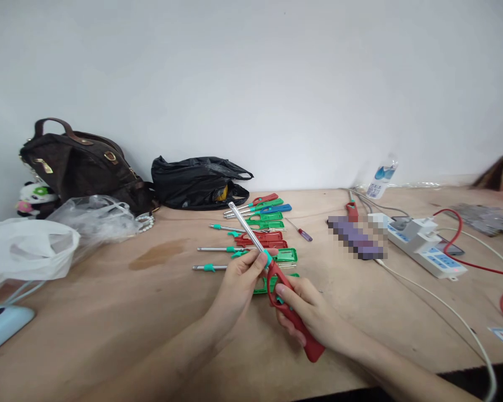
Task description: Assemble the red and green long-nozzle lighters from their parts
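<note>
A red long-neck lighter with a silver tube slants up and left between my hands. My right hand is wrapped round its handle, thumb by the trigger opening. My left hand pinches it near the turquoise collar at the base of the tube. Behind my hands lie several lighters and opened lighter parts in a column, among them a green shell, a red shell and a metal tube with a turquoise trigger. A blue lighter lies farther back.
A screwdriver lies right of the lighters. Farther right are a phone, blurred in part, a power strip with cables and a tilted bottle. A black plastic bag, a dark backpack and white bags stand left.
</note>
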`<state>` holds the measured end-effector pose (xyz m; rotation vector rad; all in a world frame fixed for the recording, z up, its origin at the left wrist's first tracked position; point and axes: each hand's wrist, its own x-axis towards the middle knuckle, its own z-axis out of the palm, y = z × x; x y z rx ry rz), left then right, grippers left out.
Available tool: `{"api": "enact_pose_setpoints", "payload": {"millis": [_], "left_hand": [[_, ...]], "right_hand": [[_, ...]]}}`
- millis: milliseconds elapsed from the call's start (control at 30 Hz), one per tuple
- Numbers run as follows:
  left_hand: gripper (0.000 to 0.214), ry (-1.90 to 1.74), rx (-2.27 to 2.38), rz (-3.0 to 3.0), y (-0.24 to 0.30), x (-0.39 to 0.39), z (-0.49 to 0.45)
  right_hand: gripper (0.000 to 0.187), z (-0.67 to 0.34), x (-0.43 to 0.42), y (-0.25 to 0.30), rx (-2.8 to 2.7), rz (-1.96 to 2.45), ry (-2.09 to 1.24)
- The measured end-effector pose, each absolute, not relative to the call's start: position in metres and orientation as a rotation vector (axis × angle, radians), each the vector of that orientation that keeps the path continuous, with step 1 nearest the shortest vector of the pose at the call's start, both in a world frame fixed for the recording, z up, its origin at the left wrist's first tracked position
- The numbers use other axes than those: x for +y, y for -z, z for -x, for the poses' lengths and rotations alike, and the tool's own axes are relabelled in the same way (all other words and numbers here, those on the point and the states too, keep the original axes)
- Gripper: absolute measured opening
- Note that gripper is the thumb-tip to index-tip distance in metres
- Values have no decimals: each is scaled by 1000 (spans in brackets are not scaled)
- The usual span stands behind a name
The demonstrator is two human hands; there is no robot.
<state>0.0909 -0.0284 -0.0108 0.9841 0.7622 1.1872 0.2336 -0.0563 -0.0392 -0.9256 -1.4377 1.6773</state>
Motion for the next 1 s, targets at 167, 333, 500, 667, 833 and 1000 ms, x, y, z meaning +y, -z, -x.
{"api": "enact_pose_setpoints", "payload": {"millis": [167, 333, 500, 667, 833, 1000], "left_hand": [[34, -1224, 753, -989, 13, -23, -92], [37, -1280, 744, -978, 21, -20, -97], [38, -1346, 788, -998, 31, -21, -99], [33, -1345, 810, -964, 21, -18, -102], [32, -1314, 582, -840, -10, -11, -104], [33, -1282, 463, -1033, -24, -17, -108]], "right_hand": [[45, -233, -52, 36, -1457, 953, -1664], [46, -231, -49, 34, -1435, 970, -1675], [45, -227, -45, 35, -1435, 996, -1684], [45, -226, -36, 33, -1429, 895, -1677], [43, -225, -31, 27, -1415, 724, -1747], [41, -224, -36, 20, -1392, 626, -1788]]}}
